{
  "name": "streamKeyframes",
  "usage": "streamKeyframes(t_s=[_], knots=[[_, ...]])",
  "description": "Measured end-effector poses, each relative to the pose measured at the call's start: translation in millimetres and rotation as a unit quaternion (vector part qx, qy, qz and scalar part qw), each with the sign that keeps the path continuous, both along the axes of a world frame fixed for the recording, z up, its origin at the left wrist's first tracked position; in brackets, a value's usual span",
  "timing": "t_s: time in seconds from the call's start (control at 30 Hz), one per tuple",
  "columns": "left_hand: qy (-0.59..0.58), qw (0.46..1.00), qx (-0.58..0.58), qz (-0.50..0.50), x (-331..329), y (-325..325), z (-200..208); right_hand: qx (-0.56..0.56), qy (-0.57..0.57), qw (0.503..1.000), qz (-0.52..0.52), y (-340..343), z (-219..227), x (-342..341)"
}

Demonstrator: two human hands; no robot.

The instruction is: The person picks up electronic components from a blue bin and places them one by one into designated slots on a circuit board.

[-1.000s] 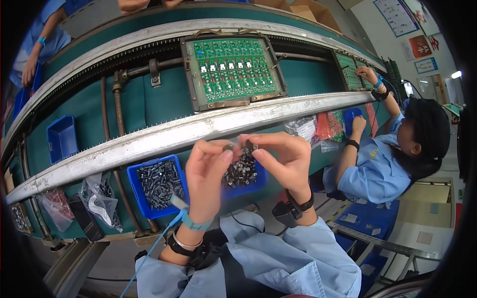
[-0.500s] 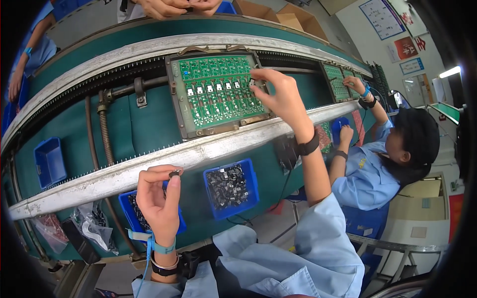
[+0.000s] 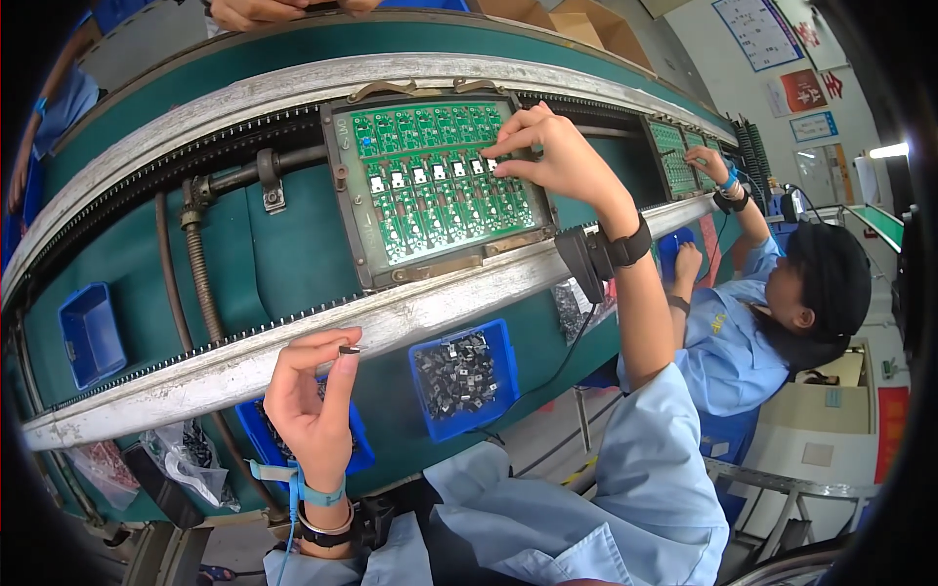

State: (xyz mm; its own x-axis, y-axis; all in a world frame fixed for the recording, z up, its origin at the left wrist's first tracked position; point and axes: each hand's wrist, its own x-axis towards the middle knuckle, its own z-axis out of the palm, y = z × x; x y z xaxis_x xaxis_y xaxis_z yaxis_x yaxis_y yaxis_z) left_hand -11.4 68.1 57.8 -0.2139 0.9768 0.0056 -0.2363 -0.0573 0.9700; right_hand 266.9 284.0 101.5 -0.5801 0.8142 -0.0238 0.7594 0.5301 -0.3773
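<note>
A green circuit board panel sits in a framed carrier on the rails, with a row of small components with white faces across its middle. At the right end of that row, my right hand pinches a small component with a white face against the board. My left hand, nearer me and to the left, holds a small black component between thumb and fingertip. Beside it stands a blue bin of black components. Another blue bin is partly hidden behind my left wrist.
A blue tray lies at the left, and plastic bags of parts at the lower left. A pale metal rail runs between me and the panel. On the right, a co-worker reaches to another board panel.
My right hand has brought its component onto the right end of the row, its white face now showing. The left hand still holds its black component in nearly the same place.
</note>
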Motion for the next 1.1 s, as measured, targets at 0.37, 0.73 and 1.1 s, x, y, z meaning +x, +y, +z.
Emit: streamKeyframes(t_s=[0.37, 0.73, 1.1], knots=[[-0.002, 1.0, 0.003, -0.001, 1, -1, -2, -0.007, -0.005, 1.0, -0.001, 2, 0, 4], [0.007, 1.0, 0.008, -0.003, 1, 0, -2, -0.023, 0.014, 1.0, -0.01, 4, -4, 7], [0.002, 1.0, 0.003, 0.004, 10, 0, -1, 0.081, 0.08, 0.993, 0.01, -36, 25, -19]])
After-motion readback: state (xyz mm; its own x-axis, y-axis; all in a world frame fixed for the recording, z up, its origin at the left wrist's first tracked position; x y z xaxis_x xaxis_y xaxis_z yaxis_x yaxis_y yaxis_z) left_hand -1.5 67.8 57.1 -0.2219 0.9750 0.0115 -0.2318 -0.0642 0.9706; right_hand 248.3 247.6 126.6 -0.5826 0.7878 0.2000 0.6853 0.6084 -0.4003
